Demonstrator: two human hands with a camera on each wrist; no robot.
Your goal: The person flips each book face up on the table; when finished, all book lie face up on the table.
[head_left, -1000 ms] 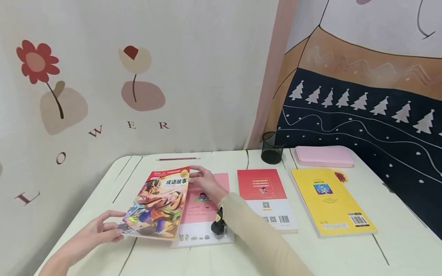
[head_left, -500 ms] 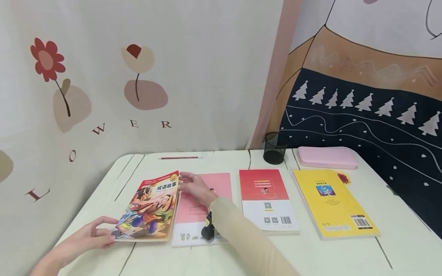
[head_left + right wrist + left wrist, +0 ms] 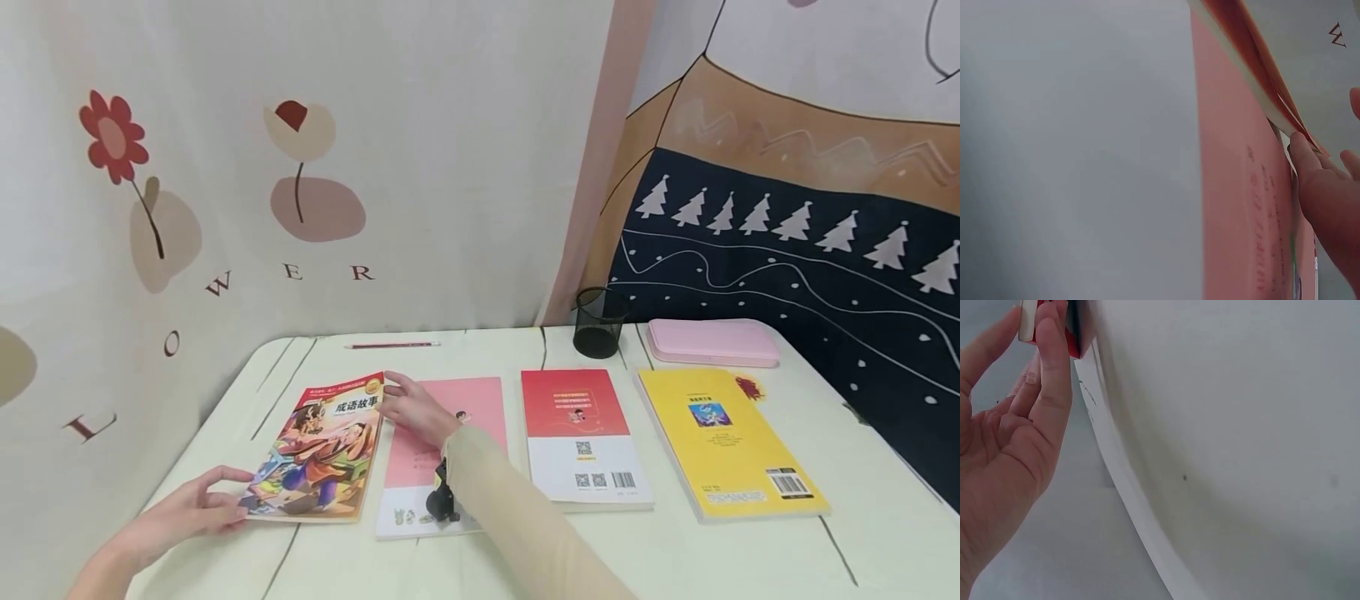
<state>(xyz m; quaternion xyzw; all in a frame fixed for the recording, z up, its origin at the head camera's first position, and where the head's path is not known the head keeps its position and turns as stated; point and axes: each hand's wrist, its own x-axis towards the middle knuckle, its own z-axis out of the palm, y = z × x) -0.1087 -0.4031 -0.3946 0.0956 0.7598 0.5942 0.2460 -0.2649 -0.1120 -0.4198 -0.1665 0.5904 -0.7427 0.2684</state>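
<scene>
A storybook (image 3: 318,458) with a colourful illustrated cover and a red top band lies at the left of the table in the head view. My left hand (image 3: 183,512) pinches its lower left corner; the left wrist view shows the book's corner (image 3: 1074,347) between thumb and fingers. At its upper right edge, my right hand (image 3: 420,412) grips the book, the forearm crossing over a pink and white book (image 3: 480,408). In the right wrist view the storybook's edge (image 3: 1266,69) stands above the pink cover, and the fingers (image 3: 1304,153) meet that edge. The storybook's underside is hidden.
To the right lie a red and white book (image 3: 577,404) and a yellow book (image 3: 731,446). Behind them stand a black mesh pen cup (image 3: 597,333) and a pink pencil case (image 3: 712,342). A pencil (image 3: 393,345) lies at the back of the white table (image 3: 315,575).
Both hands have moved the storybook left and lowered it, off the pink book, which now shows more of its cover. The other books stay in place.
</scene>
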